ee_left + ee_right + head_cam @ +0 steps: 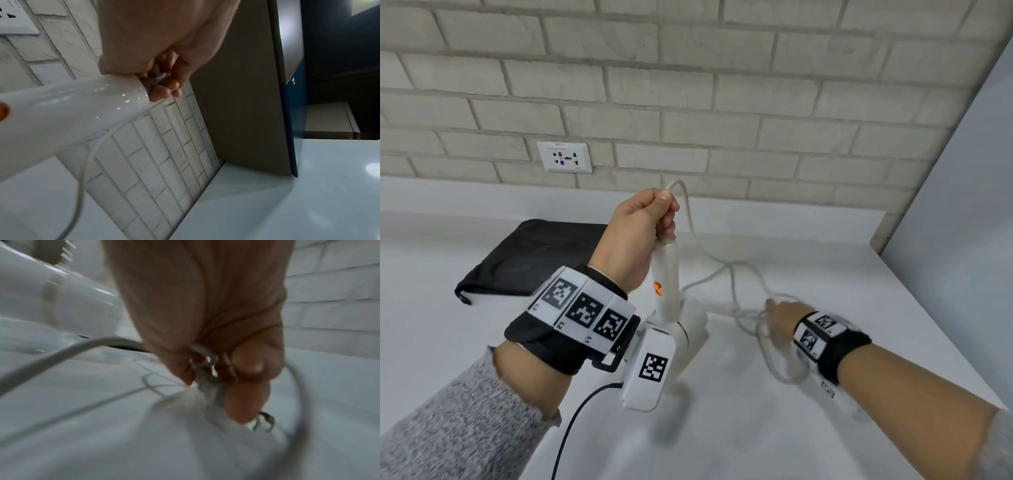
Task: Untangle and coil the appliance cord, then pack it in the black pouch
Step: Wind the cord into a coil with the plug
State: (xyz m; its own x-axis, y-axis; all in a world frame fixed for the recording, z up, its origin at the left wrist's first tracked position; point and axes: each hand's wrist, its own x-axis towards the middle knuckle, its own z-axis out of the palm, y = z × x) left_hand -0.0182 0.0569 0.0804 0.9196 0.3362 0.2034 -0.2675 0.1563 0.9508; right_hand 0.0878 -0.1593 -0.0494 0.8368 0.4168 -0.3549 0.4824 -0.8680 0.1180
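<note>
Grey knitted sleeves (452, 421) and black wrist bands with printed markers (582, 315) sit closest in the head view. Above them the left hand (635, 233) holds a white plastic hair dryer (666, 274) with an orange switch, handle end up; its fingers (164, 92) are curled and pinched on the cord's grey collar at the handle's end. From there the pale grey appliance cord (726, 274) arcs down and right into loose tangled loops on the white tabletop (756, 428). The right hand (779, 317) is down in those loops, fingers (246, 402) curled round several strands. A flat black fabric pouch (534, 257) lies at the left rear, near the brick wall (688, 85), well apart from the cord. To the right the tabletop's edge runs diagonally, close to the right wrist.
</note>
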